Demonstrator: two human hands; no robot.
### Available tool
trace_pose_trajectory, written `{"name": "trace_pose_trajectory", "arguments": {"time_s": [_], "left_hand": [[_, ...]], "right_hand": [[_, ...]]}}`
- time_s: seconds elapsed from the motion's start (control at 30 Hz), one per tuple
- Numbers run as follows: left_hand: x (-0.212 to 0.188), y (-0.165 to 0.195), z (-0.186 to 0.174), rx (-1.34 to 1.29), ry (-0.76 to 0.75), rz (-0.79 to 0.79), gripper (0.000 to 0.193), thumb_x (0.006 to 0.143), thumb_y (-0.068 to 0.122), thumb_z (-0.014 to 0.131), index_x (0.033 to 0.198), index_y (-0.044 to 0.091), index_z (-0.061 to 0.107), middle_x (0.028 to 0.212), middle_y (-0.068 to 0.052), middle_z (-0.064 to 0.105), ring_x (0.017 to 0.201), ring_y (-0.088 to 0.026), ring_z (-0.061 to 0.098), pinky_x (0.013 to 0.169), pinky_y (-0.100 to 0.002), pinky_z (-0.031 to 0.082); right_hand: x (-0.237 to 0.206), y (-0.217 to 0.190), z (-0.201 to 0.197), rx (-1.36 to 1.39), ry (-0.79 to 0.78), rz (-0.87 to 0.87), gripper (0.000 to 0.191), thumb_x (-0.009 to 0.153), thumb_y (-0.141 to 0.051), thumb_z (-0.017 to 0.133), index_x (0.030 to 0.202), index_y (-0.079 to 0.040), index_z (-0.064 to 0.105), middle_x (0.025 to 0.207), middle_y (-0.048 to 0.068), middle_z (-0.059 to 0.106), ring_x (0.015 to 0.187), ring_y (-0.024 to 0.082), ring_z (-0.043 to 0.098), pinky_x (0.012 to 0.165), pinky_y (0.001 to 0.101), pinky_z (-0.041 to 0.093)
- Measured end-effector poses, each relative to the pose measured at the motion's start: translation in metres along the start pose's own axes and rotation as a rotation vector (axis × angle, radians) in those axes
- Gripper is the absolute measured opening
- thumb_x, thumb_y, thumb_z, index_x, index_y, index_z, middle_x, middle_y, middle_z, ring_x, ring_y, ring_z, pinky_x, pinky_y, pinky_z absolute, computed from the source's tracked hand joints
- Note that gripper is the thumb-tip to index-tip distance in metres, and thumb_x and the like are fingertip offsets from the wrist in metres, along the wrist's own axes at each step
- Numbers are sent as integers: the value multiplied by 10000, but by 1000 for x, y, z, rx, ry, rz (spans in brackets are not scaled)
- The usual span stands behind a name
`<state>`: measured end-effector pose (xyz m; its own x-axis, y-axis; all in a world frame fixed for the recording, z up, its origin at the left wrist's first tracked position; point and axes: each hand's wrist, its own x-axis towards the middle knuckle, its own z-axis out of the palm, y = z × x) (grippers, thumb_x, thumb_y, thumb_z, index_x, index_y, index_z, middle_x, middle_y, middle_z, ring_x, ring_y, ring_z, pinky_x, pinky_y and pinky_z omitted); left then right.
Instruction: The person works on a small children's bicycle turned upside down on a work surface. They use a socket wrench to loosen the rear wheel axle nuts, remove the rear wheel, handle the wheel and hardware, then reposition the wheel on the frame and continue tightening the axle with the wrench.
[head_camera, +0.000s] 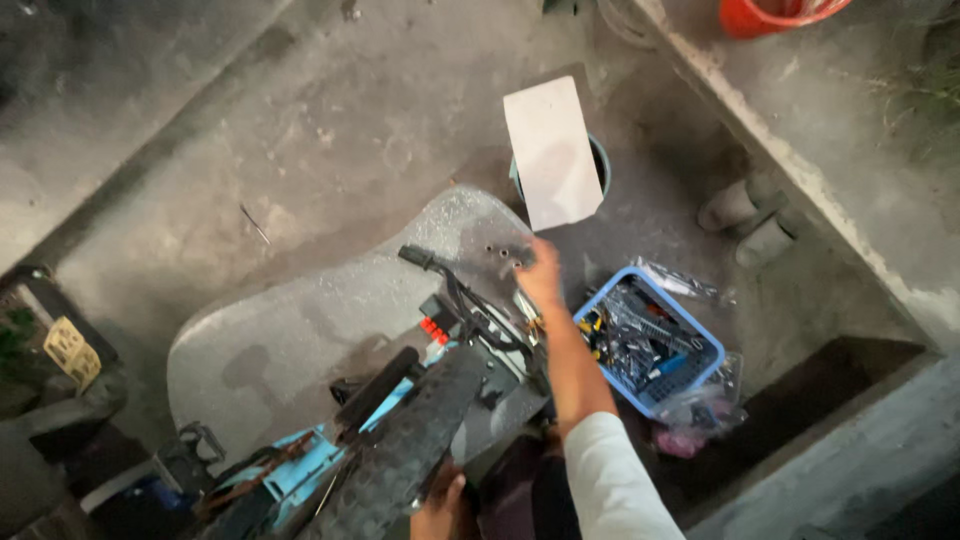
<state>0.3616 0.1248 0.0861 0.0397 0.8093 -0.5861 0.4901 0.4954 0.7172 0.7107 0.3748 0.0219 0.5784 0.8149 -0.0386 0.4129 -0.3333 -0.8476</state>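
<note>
The right hand (541, 272) reaches out from a white sleeve (615, 478) over the far edge of a grey slab-like table (300, 330), just beside the lower corner of a pale rectangular board (552, 152). The hand is blurred, so I cannot tell whether its fingers are apart or closed, or whether they actually touch the board. The board lies tilted across the mouth of a dark round bucket (600, 160), covering most of it, on the far side of the table.

The left hand (440, 508) sits at the near edge of the table, low in the view, against the underside of a black knobbly tyre (410, 450); its fingers look curled toward the tyre, though the grip itself is hidden. The tyre belongs to a small light-blue vehicle frame (300, 465) lying on the table, with a black handlebar and brake lever (440, 275) pointing toward the board and a black cylindrical grip (378, 388) beside the tyre.

To the right of the table, on the concrete floor, stands a blue plastic basket (700, 340) full of tools and metal parts. Clear plastic bags (700, 410) lie just beside the basket. Beyond the basket, near a concrete kerb, is a pair of grey boots (750, 220), and an orange bucket (770, 15) stands well beyond the board
</note>
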Motion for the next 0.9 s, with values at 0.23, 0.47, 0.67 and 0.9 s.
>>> {"name": "trace_pose_trajectory", "arguments": {"time_s": [0.23,0.47,0.67,0.9], "left_hand": [[21,12,11,71,-239,138,436,1088,257,604,1417,-23,545,1464,-143,574,1357,-219,501,1111,-348,359],[54,44,52,-126,-216,51,412,942,227,713,1306,51,637,1146,-91,754,1040,-162,713,936,-301,557],[41,42,54,-116,-178,52,381,904,164,745,1257,40,671,1066,-75,783,963,-141,744,849,-283,594],[30,15,44,-140,-160,23,357,918,150,735,1242,16,665,1073,-89,781,968,-144,742,854,-286,589]], "right_hand": [[-63,37,-62,168,132,163,426,797,45,712,1198,-97,695,1061,76,683,946,186,646,815,301,526],[-113,30,-89,140,38,148,284,854,28,693,1120,-63,733,980,86,703,838,160,671,758,302,536],[-147,30,-91,269,46,119,300,845,72,669,1120,-40,712,1056,103,709,885,168,670,802,291,543],[-201,22,-81,238,31,46,253,878,80,644,1096,-29,707,1022,112,676,872,182,664,774,301,546]]}}
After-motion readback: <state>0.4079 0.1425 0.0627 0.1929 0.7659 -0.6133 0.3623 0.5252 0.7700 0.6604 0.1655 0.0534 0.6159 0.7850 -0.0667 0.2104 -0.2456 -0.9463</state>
